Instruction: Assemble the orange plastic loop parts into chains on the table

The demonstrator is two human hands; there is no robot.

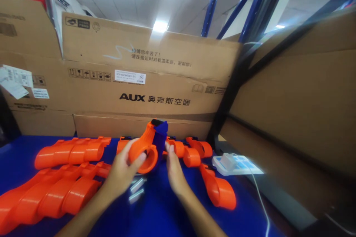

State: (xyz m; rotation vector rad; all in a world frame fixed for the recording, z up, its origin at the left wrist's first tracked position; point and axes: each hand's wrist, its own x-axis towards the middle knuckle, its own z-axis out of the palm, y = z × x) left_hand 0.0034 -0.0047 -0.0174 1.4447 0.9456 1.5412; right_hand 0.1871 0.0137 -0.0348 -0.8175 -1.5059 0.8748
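My left hand [121,172] is wrapped round an orange plastic tape dispenser [144,152], its thumb in the round ring. At the dispenser's top are a black roller-like piece [157,122] and a dark blue part [161,133]. My right hand [175,170] stands upright just right of the blue part, fingers stretched out; whether it touches the part I cannot tell. Below the left hand, several small shiny metal cylinders [136,195] lie on the blue tabletop [155,218]. More orange dispensers [219,190] with black pieces lie to the right, some partly hidden behind my hands.
Two rows of nested orange dispenser bodies [72,152] fill the left side. A white power strip [236,164] with a plug and cable [261,196] lies at the right. Cardboard panels [155,85] stand behind and to the right, with a dark rack post [230,96] between them.
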